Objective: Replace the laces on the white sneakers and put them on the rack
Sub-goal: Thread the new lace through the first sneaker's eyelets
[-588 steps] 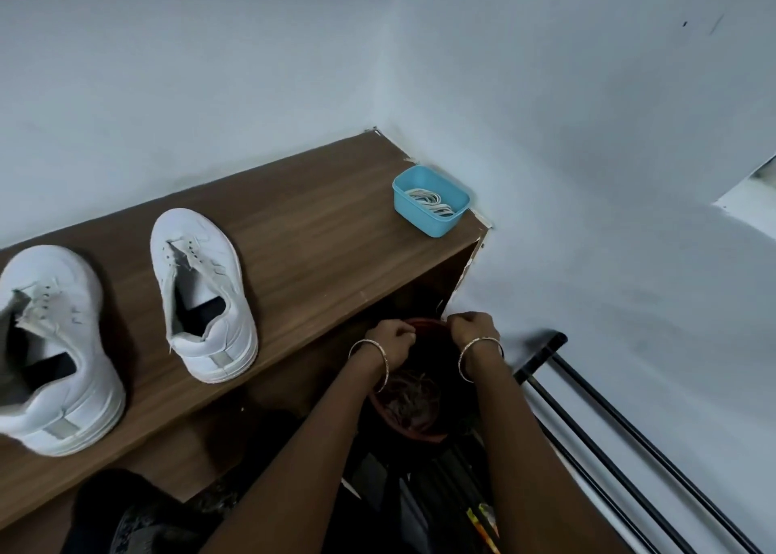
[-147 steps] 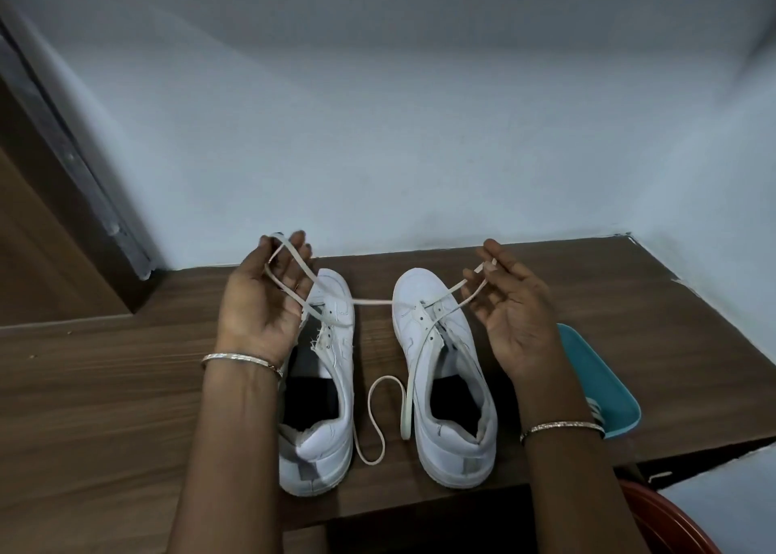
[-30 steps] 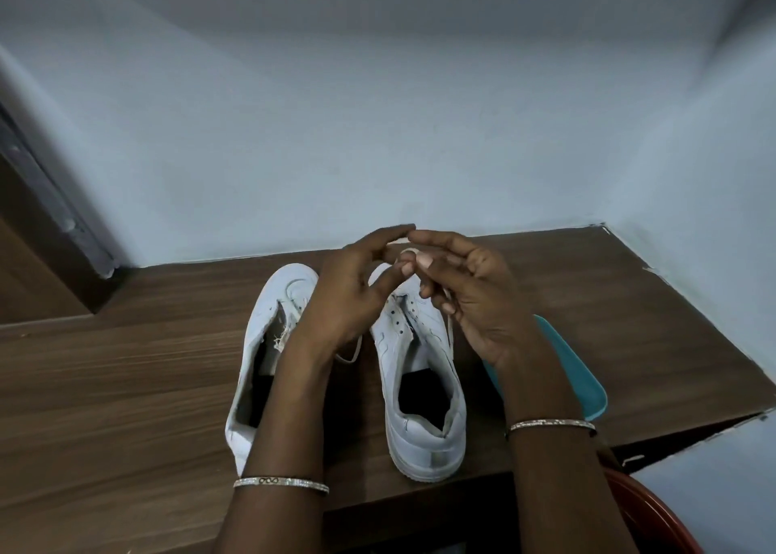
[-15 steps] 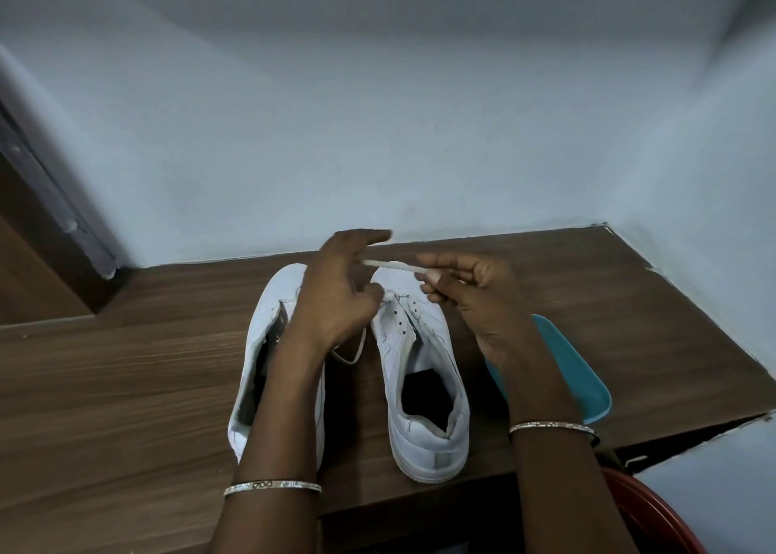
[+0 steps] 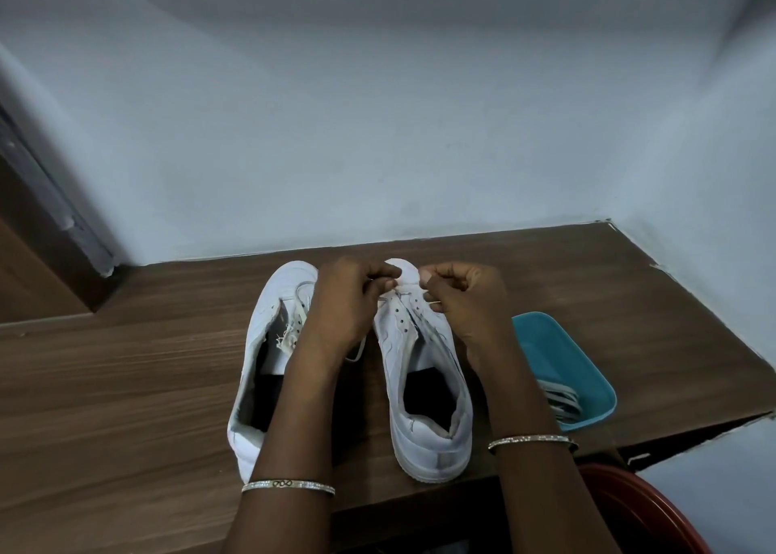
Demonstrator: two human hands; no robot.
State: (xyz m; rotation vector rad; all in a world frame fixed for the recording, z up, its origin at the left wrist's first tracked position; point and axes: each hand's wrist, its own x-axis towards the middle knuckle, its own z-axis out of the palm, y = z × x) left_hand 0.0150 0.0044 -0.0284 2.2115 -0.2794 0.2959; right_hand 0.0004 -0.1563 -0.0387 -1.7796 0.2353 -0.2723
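Two white sneakers stand side by side on a brown wooden top (image 5: 126,385), toes toward the wall. The left sneaker (image 5: 268,343) is partly hidden by my left forearm. Over the toe end of the right sneaker (image 5: 424,385) both hands pinch a white lace (image 5: 405,288) that runs across the lowest eyelets. My left hand (image 5: 348,301) holds one end, and a loop of the lace hangs below it between the shoes. My right hand (image 5: 466,301) holds the other end, fingers curled.
A blue plastic tray (image 5: 562,356) with more white laces stands right of the shoes, near the top's front edge. A red round basin (image 5: 638,507) sits below at the lower right. Walls close the back and right; a door frame is at the left.
Both hands have dropped from above the shoe to its toe end and closed into pinches. The lace, held up between them before, now lies across the lowest eyelets.
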